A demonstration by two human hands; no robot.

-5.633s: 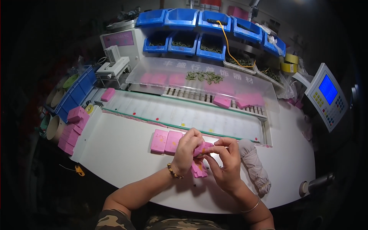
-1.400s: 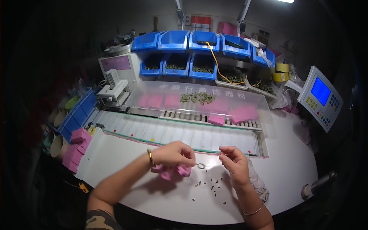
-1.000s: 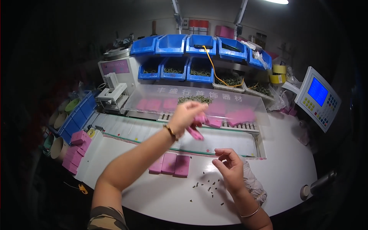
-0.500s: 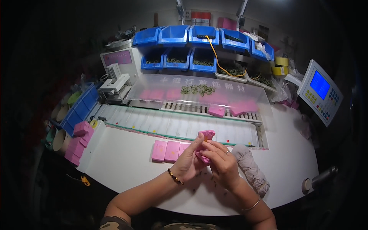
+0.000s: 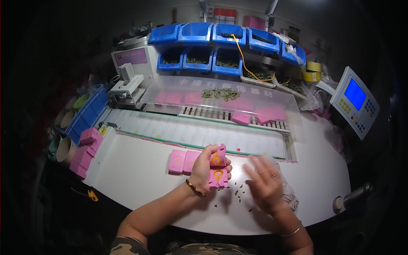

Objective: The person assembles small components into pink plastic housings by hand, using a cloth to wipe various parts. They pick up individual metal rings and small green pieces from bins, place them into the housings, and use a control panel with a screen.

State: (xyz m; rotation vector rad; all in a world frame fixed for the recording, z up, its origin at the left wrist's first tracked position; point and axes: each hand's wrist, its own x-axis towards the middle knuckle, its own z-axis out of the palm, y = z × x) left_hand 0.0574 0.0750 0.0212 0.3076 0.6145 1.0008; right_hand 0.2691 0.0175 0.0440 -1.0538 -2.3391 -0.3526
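Observation:
My left hand (image 5: 204, 172) grips a pink rubber mold, its two halves parted and facing up. The upper half (image 5: 218, 157) bears a round orange-yellow mark, and the lower half (image 5: 218, 179) shows a ring-shaped yellow one. To the right, my right hand (image 5: 267, 182) is away from the mold, over the table and beside a pale grey cloth bundle (image 5: 289, 193). Its fingers are blurred by motion but look stretched and apart, with nothing visible in them. Pink mold blocks (image 5: 177, 162) lie in a row just left of the held mold, partly hidden by my left hand.
Small dark bits (image 5: 237, 193) are scattered on the white table (image 5: 140, 170). Behind runs a white conveyor strip (image 5: 191, 131) with a clear cover. Blue bins (image 5: 197, 59) stand at the back, a control panel (image 5: 356, 100) at right, stacked pink blocks (image 5: 87, 151) at left.
My right hand has left the mold and moved right. The mold's halves now show their inner faces in my left hand. The view has shifted slightly.

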